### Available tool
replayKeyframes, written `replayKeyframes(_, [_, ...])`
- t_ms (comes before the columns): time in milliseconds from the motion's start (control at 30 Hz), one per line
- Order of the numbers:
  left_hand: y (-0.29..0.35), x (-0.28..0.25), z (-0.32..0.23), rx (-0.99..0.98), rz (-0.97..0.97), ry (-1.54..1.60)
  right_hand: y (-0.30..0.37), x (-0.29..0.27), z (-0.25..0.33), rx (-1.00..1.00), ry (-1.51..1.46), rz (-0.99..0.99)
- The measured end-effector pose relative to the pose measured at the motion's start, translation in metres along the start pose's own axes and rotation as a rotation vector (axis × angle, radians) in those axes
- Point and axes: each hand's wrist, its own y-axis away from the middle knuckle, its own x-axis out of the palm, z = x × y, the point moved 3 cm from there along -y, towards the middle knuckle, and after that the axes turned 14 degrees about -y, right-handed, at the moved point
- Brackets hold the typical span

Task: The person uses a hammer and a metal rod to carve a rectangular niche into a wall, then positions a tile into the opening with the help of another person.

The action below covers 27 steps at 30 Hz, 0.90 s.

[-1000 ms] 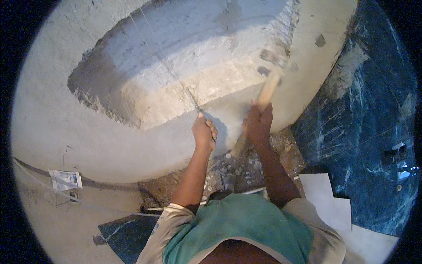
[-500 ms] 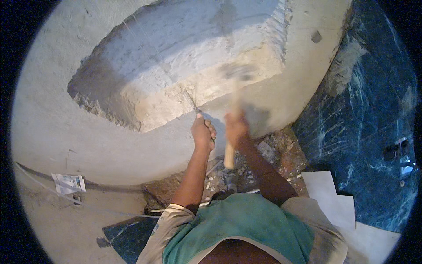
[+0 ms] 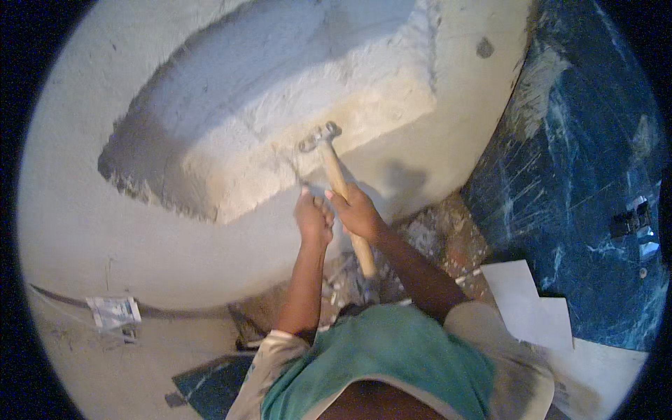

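Observation:
My right hand is wrapped around the wooden handle of a hammer. Its metal head lies over the lower ledge of a wall recess, close to the chisel. In my closed left hand is a thin metal chisel, pointing up and away toward the pale ledge. The chisel's tip is blurred, so whether it touches the ledge cannot be made out. My two hands are side by side, a small gap between them.
Dark blue-green marbled slabs cover the right side, with a black and shiny object on them. White sheets lie at the lower right. Rubble fills the ground below the wall. A small printed packet is at the left.
The hammer, blurred and upright half a second ago, has swung left toward the chisel, and its head is now sharper. My left hand has shifted slightly left and down with the chisel.

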Motion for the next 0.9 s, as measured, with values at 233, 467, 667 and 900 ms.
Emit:
replayKeyframes(233, [0.019,0.016,-0.015,-0.012,-0.088,0.063,-0.013,-0.091,0.048,-0.613,-0.173,-0.46])
replayKeyframes(467, [0.005,0.014,-0.008,-0.021,-0.054,0.086,-0.009,-0.052,-0.016,-0.037,-0.149,-0.185])
replayKeyframes(667, [0.003,0.014,-0.006,-0.047,-0.029,0.107,-0.001,-0.125,0.051,-0.647,0.086,-0.731])
replayKeyframes(900, [0.012,0.025,-0.016,-0.054,-0.055,0.038,-0.021,-0.134,0.025,-0.163,0.002,-0.498])
